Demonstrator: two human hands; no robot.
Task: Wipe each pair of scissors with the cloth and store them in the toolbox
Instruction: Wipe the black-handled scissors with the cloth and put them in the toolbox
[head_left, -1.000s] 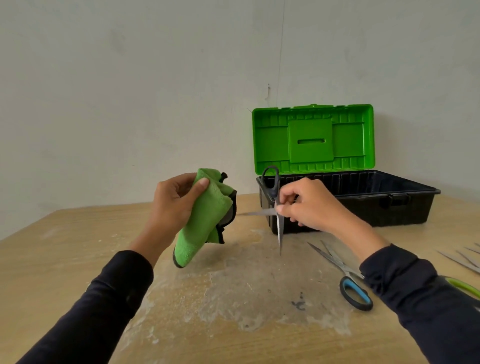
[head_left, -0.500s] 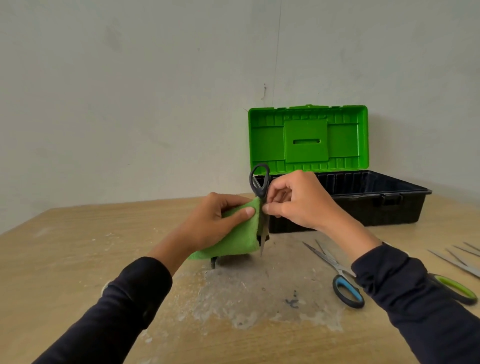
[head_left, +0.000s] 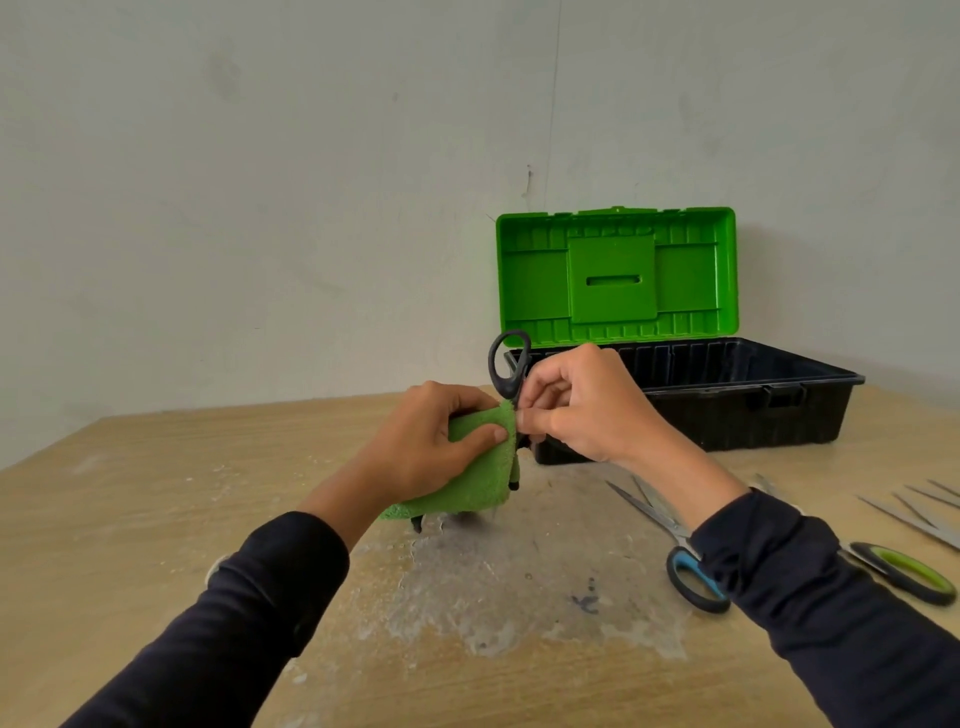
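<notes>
Left hand (head_left: 431, 447) gripped green cloth (head_left: 478, 486), wrapped over blades of black-handled scissors (head_left: 508, 371); right hand (head_left: 582, 410) pinched these upright. Open toolbox (head_left: 727, 410) stood just behind right hand.

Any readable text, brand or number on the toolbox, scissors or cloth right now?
None can be read.
Toolbox lid: moulded ribs and a slot only, no lettering shows.
Black-handled scissors, blue-handled scissors, green-handled scissors: no markings legible.
Cloth: plain green, no visible tag.
</notes>
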